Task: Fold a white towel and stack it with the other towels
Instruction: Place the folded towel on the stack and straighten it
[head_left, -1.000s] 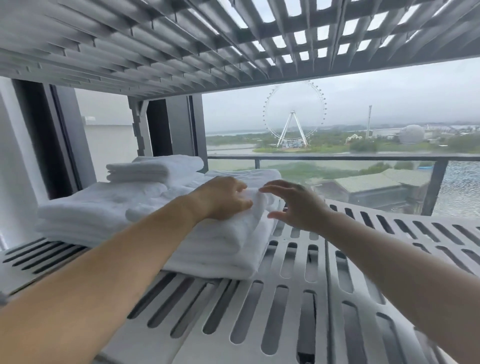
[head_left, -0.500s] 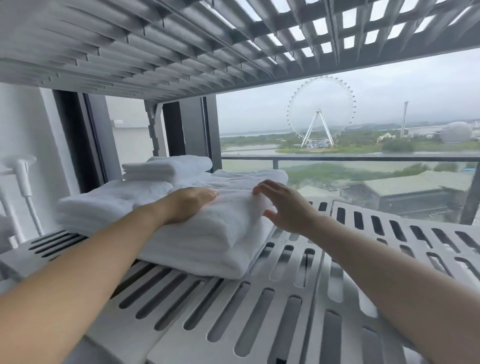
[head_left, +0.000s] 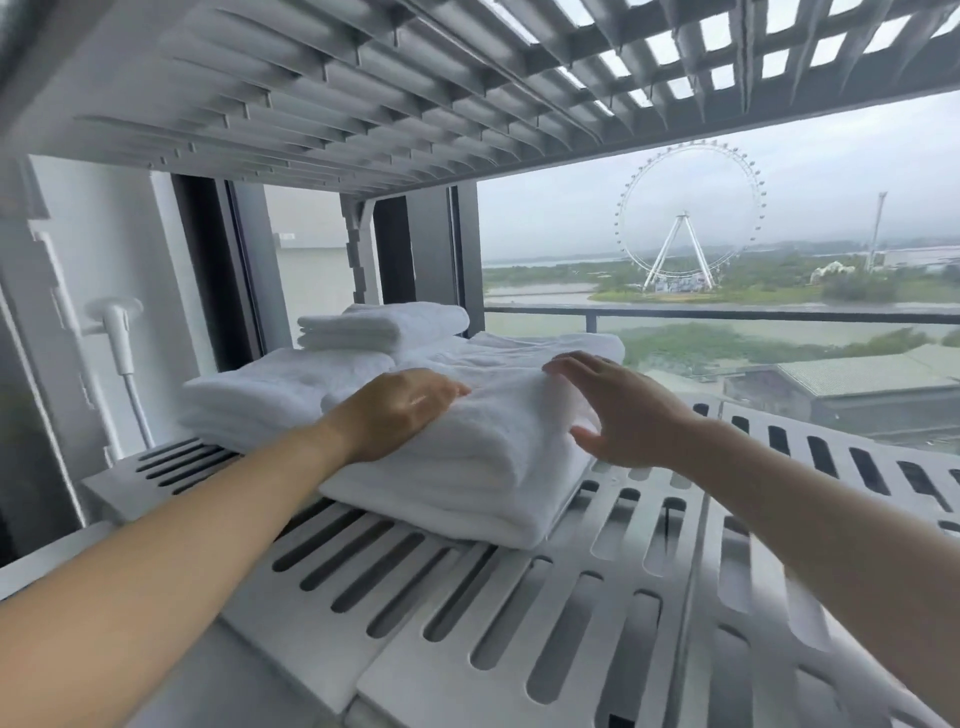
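Observation:
A folded white towel (head_left: 498, 431) lies on top of a stack of white towels (head_left: 457, 499) on a slotted white shelf (head_left: 519, 623). My left hand (head_left: 400, 410) rests flat on the towel's left side, fingers straight. At the towel's right edge my right hand (head_left: 618, 410) has its fingers spread, the fingertips touching the top and the thumb held beside the side. More folded towels lie to the left (head_left: 270, 389) and behind (head_left: 384, 325).
Another slotted shelf (head_left: 363, 93) hangs close overhead. A white upright and a white hose fitting (head_left: 117, 332) stand at the left. Behind the shelf are a dark window frame (head_left: 426, 249), a balcony railing and a distant Ferris wheel. Bare slotted shelf extends right.
My left hand has slid right across the towel top. My right hand has opened wider at the towel's right edge. The view has moved closer and turned left.

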